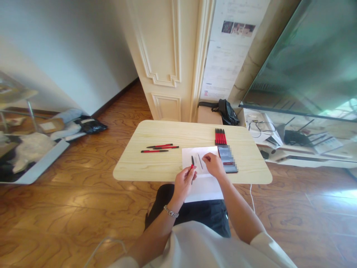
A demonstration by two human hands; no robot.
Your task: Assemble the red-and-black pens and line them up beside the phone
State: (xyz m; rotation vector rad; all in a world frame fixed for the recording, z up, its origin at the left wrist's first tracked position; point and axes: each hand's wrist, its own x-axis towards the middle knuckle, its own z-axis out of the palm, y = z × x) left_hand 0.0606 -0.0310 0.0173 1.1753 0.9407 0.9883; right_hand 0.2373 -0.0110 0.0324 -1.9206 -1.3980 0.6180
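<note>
My left hand (183, 183) is closed around a red-and-black pen (192, 166), whose black end points away from me above the white paper (203, 182). My right hand (213, 164) hovers over the paper's right side, thumb and fingertips pinched together; whatever is between them is too small to make out. Between the two hands a thin dark pen refill (200, 161) lies on the paper. The sheet hangs over the table's near edge toward my lap.
Several red-and-black pens (220, 137) lie side by side at the back right of the table (131, 163). Loose pens (160, 146) lie left of the paper. A dark, partly pixelated phone-like object (227, 159) is beside my right hand. A black bag (227, 111) sits behind the table.
</note>
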